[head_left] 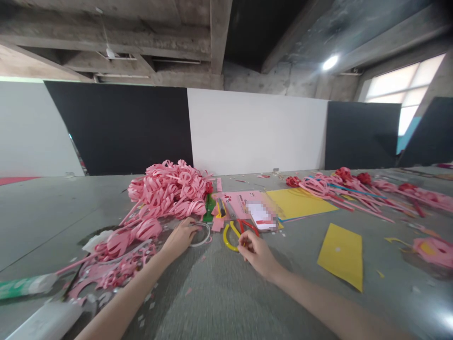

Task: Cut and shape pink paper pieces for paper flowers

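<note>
My left hand (182,237) is at the white ring (207,241), its fingers closed on the ring's left side near the table. Slightly right of centre, my right hand (257,252) has its fingers curled and pinched against the yellow handle (226,237) of a pair of scissors; part of that handle is hidden behind the fingers. Just beyond it lie red handles (250,225). A yellow-and-black cutter (221,208) lies on a pink printed sheet (233,197), and a phone (260,213) with a blurred screen rests on its right side.
A big heap of pink paper strips (170,189) stands at left, with pink scraps (118,274) nearer me. A green-and-white tube (28,286) lies far left. Yellow sheets (300,203) and a yellow card (342,255) are right. Pink-and-red paper flowers (345,182) lie beyond.
</note>
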A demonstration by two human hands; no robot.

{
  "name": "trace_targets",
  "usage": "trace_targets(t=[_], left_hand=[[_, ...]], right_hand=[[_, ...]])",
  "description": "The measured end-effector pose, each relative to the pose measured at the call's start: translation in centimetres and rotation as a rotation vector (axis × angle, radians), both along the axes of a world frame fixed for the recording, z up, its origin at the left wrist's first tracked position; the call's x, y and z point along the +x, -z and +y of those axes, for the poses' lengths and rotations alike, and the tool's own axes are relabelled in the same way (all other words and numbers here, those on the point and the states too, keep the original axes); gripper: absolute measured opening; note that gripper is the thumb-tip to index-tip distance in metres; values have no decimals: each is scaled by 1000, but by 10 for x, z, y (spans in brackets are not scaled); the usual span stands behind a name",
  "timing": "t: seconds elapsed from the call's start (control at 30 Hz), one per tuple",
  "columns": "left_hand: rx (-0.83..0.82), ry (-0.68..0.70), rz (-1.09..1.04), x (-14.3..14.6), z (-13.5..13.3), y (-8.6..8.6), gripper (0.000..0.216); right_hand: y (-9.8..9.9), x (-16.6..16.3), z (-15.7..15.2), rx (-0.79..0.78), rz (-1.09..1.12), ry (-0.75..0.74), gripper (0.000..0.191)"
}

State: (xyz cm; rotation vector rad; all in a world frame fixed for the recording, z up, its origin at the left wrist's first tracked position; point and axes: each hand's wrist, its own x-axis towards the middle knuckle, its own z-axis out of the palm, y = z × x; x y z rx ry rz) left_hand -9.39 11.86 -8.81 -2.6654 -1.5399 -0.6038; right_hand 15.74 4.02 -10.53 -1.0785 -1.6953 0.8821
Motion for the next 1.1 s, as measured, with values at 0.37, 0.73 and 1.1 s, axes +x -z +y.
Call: trace_targets(t=[0.37,0.73,1.1], left_hand=[[115,84,143,6,-11,-7,22],[98,12,248,11,-15,-10,26],[160,-27,303,12,-20,-10,22]], right_hand=[[-1,1,-1,-2,-19,6,6],[-1,0,-1,-8,-19,-1,6],[-2,-1,-2,0,-24,3,6]])
